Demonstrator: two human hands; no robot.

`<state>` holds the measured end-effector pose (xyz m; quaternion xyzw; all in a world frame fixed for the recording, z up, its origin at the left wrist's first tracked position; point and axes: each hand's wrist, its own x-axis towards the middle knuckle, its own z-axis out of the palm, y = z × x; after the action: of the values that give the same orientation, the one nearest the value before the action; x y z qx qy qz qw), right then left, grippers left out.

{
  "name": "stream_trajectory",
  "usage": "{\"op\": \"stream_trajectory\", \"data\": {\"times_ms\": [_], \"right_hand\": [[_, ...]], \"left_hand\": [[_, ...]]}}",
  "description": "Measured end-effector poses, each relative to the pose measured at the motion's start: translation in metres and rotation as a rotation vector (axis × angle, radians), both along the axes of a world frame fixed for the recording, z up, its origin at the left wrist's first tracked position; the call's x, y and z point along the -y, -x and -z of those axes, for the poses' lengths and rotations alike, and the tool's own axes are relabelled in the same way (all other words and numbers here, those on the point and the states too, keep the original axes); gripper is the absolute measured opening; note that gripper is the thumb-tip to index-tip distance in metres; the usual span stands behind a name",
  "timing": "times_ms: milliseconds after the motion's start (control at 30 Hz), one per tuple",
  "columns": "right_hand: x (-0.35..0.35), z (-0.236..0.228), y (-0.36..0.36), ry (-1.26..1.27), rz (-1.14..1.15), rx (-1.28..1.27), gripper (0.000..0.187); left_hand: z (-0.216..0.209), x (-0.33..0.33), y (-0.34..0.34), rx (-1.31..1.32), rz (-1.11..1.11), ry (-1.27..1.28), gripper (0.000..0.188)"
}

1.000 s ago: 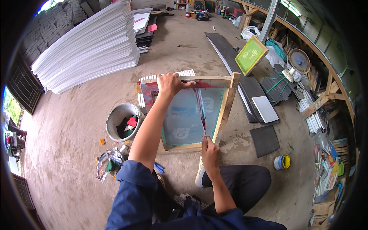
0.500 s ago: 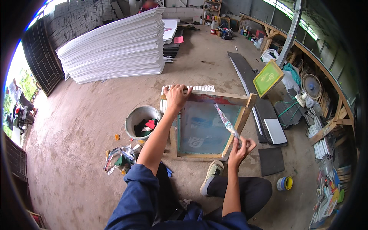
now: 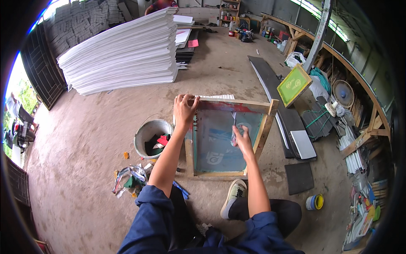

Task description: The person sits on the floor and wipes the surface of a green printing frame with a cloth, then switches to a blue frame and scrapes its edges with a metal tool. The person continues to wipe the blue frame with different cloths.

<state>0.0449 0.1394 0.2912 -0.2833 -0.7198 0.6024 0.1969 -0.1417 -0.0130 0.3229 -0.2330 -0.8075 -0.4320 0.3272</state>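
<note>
A wooden-framed printing screen (image 3: 266, 131) with blue-grey mesh stands tilted on the floor before me. My left hand (image 3: 185, 111) grips its far left corner, fingers hooked over the top bar. Over the mesh, my right hand (image 3: 242, 139) closes on a narrow, pale, pointed plastic cone (image 3: 233, 125), tip up toward the red-stained top bar. Whether the cone touches the mesh I cannot tell. White ribbed sheets (image 3: 220, 97) show behind the screen. Just left of it sits a grey bucket (image 3: 141, 137) holding red and dark scraps.
Crumpled foil wrappers (image 3: 127, 178) lie near my left forearm. A tall stack of white sheets (image 3: 122, 51) rises at far left, a person (image 3: 160, 5) behind it. Long black boards (image 3: 281, 110), a green screen (image 3: 293, 86) and a yellow-rimmed can (image 3: 314, 202) are to the right.
My right hand has moved left and forward from beside the frame to over the mesh. The cone has turned from slanted to nearly upright. My left hand keeps its hold on the corner.
</note>
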Motion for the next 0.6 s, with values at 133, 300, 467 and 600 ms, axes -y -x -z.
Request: {"op": "stream_trajectory", "data": {"times_ms": [133, 300, 467, 600], "right_hand": [[-0.021, -0.018, 0.035, -0.491, -0.370, 0.522, 0.060], [0.012, -0.004, 0.027, -0.837, 0.071, 0.340, 0.047], [0.073, 0.017, -0.009, -0.979, 0.005, 0.243, 0.041], [0.089, 0.026, -0.046, -0.874, -0.067, 0.259, 0.041]], "left_hand": [[-0.001, -0.008, 0.021, 0.099, -0.020, -0.021, 0.035], [0.018, -0.025, 0.041, 0.098, -0.101, -0.202, 0.032], [0.022, -0.037, 0.055, 0.170, -0.155, -0.168, 0.030], [0.028, -0.043, 0.056, 0.151, -0.089, -0.215, 0.028]]}}
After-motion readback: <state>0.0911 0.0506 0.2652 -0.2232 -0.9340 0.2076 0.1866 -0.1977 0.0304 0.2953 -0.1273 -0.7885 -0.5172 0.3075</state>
